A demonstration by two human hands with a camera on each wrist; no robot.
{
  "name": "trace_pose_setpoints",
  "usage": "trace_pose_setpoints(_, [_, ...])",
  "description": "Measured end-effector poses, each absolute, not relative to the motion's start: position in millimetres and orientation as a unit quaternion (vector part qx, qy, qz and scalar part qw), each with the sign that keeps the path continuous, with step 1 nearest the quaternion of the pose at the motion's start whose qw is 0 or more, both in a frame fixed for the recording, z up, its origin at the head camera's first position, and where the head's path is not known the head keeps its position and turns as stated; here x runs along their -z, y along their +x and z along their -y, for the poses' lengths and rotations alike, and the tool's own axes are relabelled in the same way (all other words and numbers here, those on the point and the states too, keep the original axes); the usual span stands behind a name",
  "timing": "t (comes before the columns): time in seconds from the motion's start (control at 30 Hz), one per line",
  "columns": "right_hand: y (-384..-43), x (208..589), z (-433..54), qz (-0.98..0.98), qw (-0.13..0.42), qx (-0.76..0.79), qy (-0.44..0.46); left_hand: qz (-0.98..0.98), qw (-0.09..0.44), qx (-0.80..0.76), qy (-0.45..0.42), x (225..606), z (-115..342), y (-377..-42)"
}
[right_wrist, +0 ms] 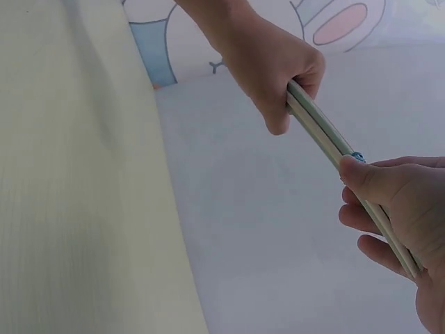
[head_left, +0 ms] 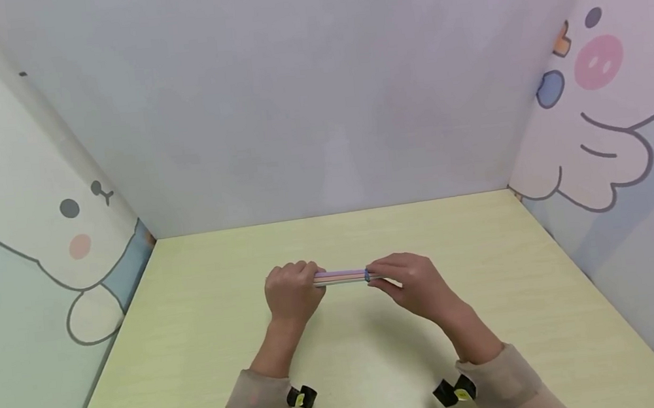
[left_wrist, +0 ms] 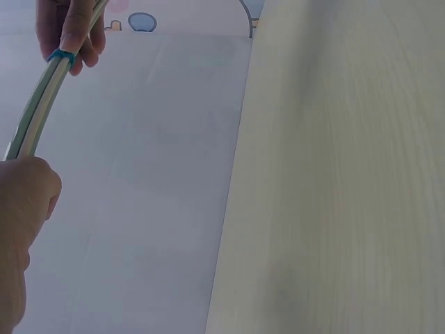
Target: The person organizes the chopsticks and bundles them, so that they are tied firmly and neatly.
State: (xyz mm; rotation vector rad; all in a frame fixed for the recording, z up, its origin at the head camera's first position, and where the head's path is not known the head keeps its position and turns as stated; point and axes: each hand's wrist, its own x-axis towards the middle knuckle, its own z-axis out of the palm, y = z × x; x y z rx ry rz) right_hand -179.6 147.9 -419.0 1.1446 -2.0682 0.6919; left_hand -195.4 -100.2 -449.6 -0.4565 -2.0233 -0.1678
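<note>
A bundle of slim, straight pastel sticks (head_left: pixel 342 277), lilac, pink and pale green, is held level above the table. My left hand (head_left: pixel 294 292) grips one end in its fist, hiding that end. A blue band (head_left: pixel 367 275) circles the bundle near my right hand (head_left: pixel 414 284). Thumb and fingers of that hand pinch the sticks at the band. In the right wrist view the band (right_wrist: pixel 357 156) sits just by the thumb tip, and the bundle (right_wrist: pixel 323 125) runs on past it along the palm. The left wrist view shows the band (left_wrist: pixel 61 55) under the right fingers.
Beneath both hands spreads a pale yellow wood-grain table (head_left: pixel 199 347). A plain grey-white panel (head_left: pixel 317 100) stands at its back edge. Side panels with cartoon animals (head_left: pixel 601 105) flank it left and right. Black devices (head_left: pixel 455 391) are strapped at both sleeve cuffs.
</note>
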Motion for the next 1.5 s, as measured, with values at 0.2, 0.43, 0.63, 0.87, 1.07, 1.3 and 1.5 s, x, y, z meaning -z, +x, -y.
trace_pose_setpoints(0.2, [-175, 417, -139, 0.812, 0.345, -0.224, 0.414, 0.845, 0.499, 0.071, -0.181, 448, 95, -193])
trace_pose_setpoints(0.43, [-172, 419, -136, 0.823, 0.343, -0.219, 0.396, 0.845, 0.497, 0.065, -0.186, 447, 92, -193])
trace_pose_setpoints(0.63, [-172, 421, -144, 0.82, 0.287, -0.284, 0.406, 0.848, 0.493, 0.061, -0.187, 449, 96, -193])
trace_pose_setpoints(0.87, [-172, 418, -143, 0.832, 0.285, -0.245, 0.407, 0.849, 0.49, 0.066, -0.188, 452, 98, -194])
trace_pose_setpoints(1.07, [-168, 414, -133, 0.839, 0.315, -0.195, 0.398, 0.849, 0.491, 0.068, -0.184, 450, 95, -192])
trace_pose_setpoints(1.3, [-163, 417, -133, 0.85, 0.289, -0.211, 0.386, 0.852, 0.485, 0.055, -0.19, 448, 94, -190])
trace_pose_setpoints(1.5, [-162, 416, -136, 0.838, 0.283, -0.251, 0.393, 0.85, 0.49, 0.071, -0.181, 449, 95, -189])
